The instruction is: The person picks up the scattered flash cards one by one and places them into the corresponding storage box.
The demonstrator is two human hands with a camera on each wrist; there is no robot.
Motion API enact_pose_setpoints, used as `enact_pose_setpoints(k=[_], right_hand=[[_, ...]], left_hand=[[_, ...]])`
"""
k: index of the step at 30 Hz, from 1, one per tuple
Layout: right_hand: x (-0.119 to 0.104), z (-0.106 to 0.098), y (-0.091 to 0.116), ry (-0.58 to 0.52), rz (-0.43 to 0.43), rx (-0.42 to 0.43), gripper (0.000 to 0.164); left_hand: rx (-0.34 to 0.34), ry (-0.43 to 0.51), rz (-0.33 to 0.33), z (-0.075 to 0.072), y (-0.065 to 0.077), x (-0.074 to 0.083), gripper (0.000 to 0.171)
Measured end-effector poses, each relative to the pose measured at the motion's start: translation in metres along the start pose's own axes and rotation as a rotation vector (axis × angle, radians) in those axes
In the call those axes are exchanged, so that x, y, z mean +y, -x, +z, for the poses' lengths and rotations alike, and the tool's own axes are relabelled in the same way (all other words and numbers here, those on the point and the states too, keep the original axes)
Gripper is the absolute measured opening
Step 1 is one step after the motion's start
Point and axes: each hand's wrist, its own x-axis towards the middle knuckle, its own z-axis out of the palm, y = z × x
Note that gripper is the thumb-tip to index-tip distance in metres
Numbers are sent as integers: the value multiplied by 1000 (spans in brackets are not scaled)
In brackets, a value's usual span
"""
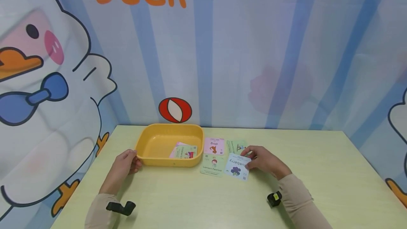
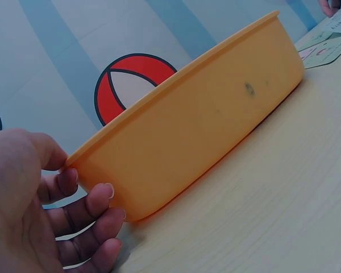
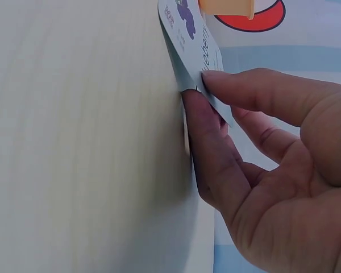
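At the left end of the yellow plastic basin [image 1: 171,162], my left hand [image 1: 124,163] pinches the rim corner between thumb and forefinger; the other fingers are curled beside its wall, as the left wrist view shows. My right hand [image 1: 261,160] holds a blueberry flash card [image 1: 236,166] by its edge, thumb on the printed face and fingers beneath. In the right wrist view the blueberry card [image 3: 184,40] is tilted up from the table. Close by lie a pink dog card [image 1: 214,146], a green Lantern Festival card [image 1: 212,165] and another green card [image 1: 235,146], partly covered.
Inside the basin, a green card [image 1: 186,152] overlaps a pink card [image 1: 173,150]. The pale wooden table [image 1: 178,200] ends at a printed duck backdrop [image 1: 229,63] behind the basin. Each sleeve carries a black wrist device.
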Motion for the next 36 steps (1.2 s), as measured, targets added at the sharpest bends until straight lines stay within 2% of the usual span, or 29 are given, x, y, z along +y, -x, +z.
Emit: enact_pose_setpoints(k=[11,36], right_hand=[[0,-2,0,-115,7,-47,32],[6,-3,-3,-148,7,-17,35]], left_hand=[[-1,-22,-4,0,0,0,36],[3,-22,-12,1,0,0,36]])
